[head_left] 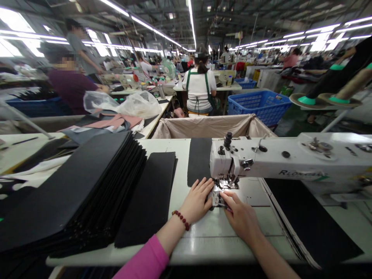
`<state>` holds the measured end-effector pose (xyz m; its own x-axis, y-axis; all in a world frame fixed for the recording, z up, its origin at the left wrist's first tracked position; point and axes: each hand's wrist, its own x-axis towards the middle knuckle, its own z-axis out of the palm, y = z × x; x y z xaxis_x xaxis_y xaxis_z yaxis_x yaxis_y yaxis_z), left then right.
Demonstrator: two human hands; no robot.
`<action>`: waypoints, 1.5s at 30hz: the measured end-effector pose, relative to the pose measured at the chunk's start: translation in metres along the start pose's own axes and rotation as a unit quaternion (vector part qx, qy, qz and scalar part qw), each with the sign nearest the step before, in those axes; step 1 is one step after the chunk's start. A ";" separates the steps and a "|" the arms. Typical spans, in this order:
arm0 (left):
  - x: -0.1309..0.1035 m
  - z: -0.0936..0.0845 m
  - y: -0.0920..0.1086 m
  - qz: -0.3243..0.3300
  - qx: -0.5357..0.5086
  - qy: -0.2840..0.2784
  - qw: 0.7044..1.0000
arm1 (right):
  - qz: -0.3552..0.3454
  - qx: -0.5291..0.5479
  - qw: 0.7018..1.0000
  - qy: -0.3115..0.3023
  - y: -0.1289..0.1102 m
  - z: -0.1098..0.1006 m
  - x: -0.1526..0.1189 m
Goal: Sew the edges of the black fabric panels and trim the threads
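Note:
My left hand (198,199) lies flat with its fingers stretched out and a little apart. It rests on the machine bed just left of the presser foot (228,183) of a white sewing machine (261,157). My right hand (240,215) is closed at the right edge of a small metal guide (215,198) in front of the needle area. Its fingertips pinch there, and what lies between them is hidden. A dark fabric panel (200,161) lies flat beyond my left fingers, beside the machine head.
Left of my hands sit a tall stack of black panels (87,174) and a smaller stack (148,190). More dark panels (310,217) lie under the machine arm at right. Behind the table are a cloth-lined bin (203,126), a blue basket (258,104) and seated people (200,87).

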<state>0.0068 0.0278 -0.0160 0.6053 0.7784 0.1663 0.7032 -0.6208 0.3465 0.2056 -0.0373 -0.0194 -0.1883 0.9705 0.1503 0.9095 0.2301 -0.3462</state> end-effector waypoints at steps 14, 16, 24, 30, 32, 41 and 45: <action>-0.003 0.006 0.001 -0.010 0.015 0.050 0.999 | 0.005 0.015 1.000 0.023 -0.001 -0.002 -0.001; -0.001 0.007 0.001 -0.016 0.017 0.055 0.998 | 0.007 0.008 1.000 0.029 -0.001 -0.003 -0.001; -0.033 -0.006 0.027 -0.040 0.013 0.060 0.997 | 0.021 -0.004 0.999 0.032 0.000 -0.008 -0.003; -0.118 -0.009 0.082 -0.059 -0.009 0.049 0.997 | 0.034 0.000 0.999 0.014 -0.002 -0.011 -0.005; -0.134 -0.007 0.091 -0.054 -0.010 0.040 0.998 | 0.038 0.005 0.999 0.005 -0.002 -0.011 -0.006; -0.145 -0.072 0.102 -0.173 -0.145 -0.041 0.973 | -0.007 0.043 0.999 -0.010 -0.003 -0.021 -0.012; -0.143 -0.093 0.104 -0.209 -0.231 -0.082 0.947 | -0.057 0.060 0.996 -0.038 -0.013 -0.022 -0.016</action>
<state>-0.0413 -0.1390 0.0822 0.3858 0.8992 -0.2064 0.6791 -0.1253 0.7233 0.2048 -0.0574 0.0029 -0.3186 0.9395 0.1257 0.8312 0.3407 -0.4393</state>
